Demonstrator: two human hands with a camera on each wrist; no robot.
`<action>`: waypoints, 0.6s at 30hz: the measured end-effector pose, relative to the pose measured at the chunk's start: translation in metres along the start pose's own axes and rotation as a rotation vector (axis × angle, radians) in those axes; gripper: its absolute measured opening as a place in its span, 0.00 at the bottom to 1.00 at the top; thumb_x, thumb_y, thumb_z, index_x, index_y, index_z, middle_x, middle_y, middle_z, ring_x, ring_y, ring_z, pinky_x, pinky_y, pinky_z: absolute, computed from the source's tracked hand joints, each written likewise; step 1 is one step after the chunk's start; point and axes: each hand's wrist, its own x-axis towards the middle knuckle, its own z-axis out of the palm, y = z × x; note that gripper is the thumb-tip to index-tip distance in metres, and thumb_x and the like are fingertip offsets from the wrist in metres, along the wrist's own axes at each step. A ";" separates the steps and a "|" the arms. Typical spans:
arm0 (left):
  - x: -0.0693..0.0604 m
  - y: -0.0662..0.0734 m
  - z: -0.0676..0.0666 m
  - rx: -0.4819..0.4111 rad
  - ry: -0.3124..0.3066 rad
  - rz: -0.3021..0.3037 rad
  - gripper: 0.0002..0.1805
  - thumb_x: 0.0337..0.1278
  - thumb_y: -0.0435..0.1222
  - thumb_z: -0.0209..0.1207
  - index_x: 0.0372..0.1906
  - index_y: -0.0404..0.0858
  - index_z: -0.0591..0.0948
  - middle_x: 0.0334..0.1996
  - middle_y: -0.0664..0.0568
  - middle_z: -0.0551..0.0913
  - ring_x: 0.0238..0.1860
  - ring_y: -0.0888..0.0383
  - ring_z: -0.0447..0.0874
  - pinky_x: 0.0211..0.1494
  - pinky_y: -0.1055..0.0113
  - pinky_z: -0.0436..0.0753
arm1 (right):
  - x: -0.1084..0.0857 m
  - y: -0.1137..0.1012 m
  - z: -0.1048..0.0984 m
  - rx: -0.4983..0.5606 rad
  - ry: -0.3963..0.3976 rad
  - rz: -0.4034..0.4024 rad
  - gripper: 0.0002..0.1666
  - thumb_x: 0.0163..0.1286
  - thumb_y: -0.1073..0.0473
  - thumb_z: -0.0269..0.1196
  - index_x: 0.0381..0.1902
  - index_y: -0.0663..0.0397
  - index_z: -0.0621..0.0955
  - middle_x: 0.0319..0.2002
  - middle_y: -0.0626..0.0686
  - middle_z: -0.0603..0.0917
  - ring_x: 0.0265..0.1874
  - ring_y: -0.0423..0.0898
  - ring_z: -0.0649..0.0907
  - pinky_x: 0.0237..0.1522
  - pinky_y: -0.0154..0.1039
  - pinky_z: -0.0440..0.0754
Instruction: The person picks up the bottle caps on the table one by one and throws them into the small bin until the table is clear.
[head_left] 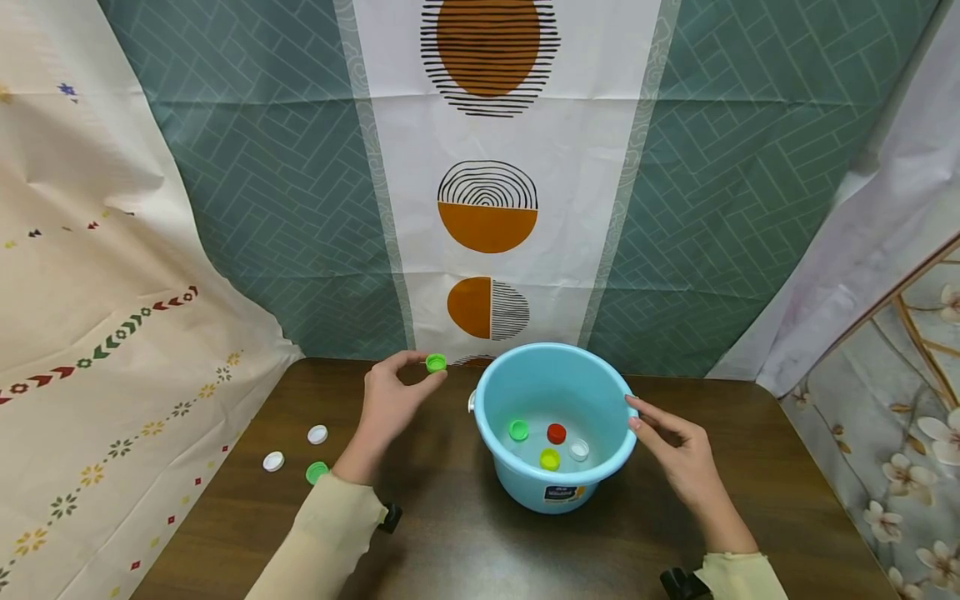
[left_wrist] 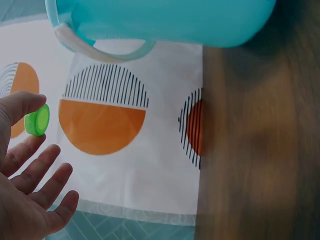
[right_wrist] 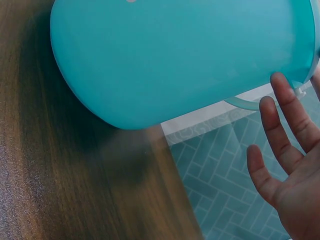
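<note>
A light blue bucket [head_left: 525, 487] stands upright on the table. Inside, on its floor, lie a green cap [head_left: 518, 430], a red cap [head_left: 557, 433], a yellow cap [head_left: 550, 459] and a clear whitish cap [head_left: 579, 450]. Left of the bucket, my left hand [head_left: 390, 404] pinches a bright green bottle cap [left_wrist: 37, 120] between thumb and index finger, raised off the table. Its other fingers are spread in the left wrist view. At the right side of the rim, my right hand [head_left: 678, 450] holds the bucket by thumb and fingertips; the thumb is hidden in the right wrist view.
On the dark wooden table [head_left: 442, 550], two white caps [head_left: 317, 434] and another green cap [head_left: 317, 472] lie at the left, near my left forearm. The bucket's white handle [left_wrist: 95, 52] hangs on its outside. Patterned cloth [head_left: 491, 133] backs the table.
</note>
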 end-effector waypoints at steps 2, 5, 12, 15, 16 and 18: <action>0.001 0.004 0.002 -0.014 0.000 0.014 0.21 0.41 0.54 0.68 0.42 0.51 0.84 0.43 0.59 0.85 0.49 0.58 0.79 0.54 0.54 0.74 | 0.000 0.000 0.000 0.003 -0.001 -0.002 0.21 0.66 0.59 0.60 0.58 0.51 0.78 0.54 0.49 0.82 0.48 0.34 0.82 0.44 0.28 0.80; 0.003 0.009 0.006 -0.025 0.002 0.032 0.20 0.41 0.54 0.69 0.42 0.51 0.84 0.42 0.59 0.85 0.48 0.58 0.79 0.52 0.55 0.75 | 0.000 0.000 0.000 0.007 -0.003 -0.006 0.21 0.66 0.59 0.60 0.58 0.51 0.78 0.54 0.48 0.82 0.48 0.34 0.82 0.44 0.28 0.80; 0.006 0.020 0.013 -0.047 -0.004 0.059 0.19 0.41 0.54 0.69 0.41 0.52 0.84 0.40 0.61 0.85 0.44 0.62 0.79 0.45 0.58 0.80 | 0.001 0.000 0.001 0.013 -0.003 -0.008 0.21 0.66 0.60 0.60 0.58 0.52 0.78 0.53 0.48 0.82 0.47 0.35 0.83 0.44 0.28 0.81; 0.006 0.026 0.017 -0.056 -0.010 0.062 0.19 0.41 0.54 0.69 0.41 0.52 0.84 0.41 0.61 0.84 0.44 0.62 0.79 0.44 0.58 0.81 | 0.000 -0.001 0.001 0.012 0.000 -0.007 0.21 0.66 0.60 0.60 0.58 0.52 0.78 0.53 0.48 0.83 0.46 0.35 0.83 0.43 0.29 0.81; 0.006 0.028 0.018 -0.059 -0.014 0.060 0.20 0.41 0.53 0.69 0.41 0.52 0.84 0.41 0.60 0.84 0.44 0.61 0.78 0.45 0.57 0.81 | 0.000 -0.001 0.001 0.013 0.000 -0.007 0.21 0.66 0.60 0.60 0.58 0.52 0.78 0.53 0.48 0.83 0.46 0.35 0.83 0.43 0.29 0.81; 0.006 0.033 0.021 -0.057 -0.019 0.053 0.19 0.41 0.53 0.69 0.41 0.52 0.84 0.43 0.60 0.83 0.46 0.61 0.77 0.48 0.57 0.79 | 0.000 -0.001 0.001 0.012 -0.002 -0.006 0.21 0.66 0.60 0.60 0.58 0.51 0.78 0.53 0.48 0.82 0.47 0.35 0.83 0.43 0.29 0.81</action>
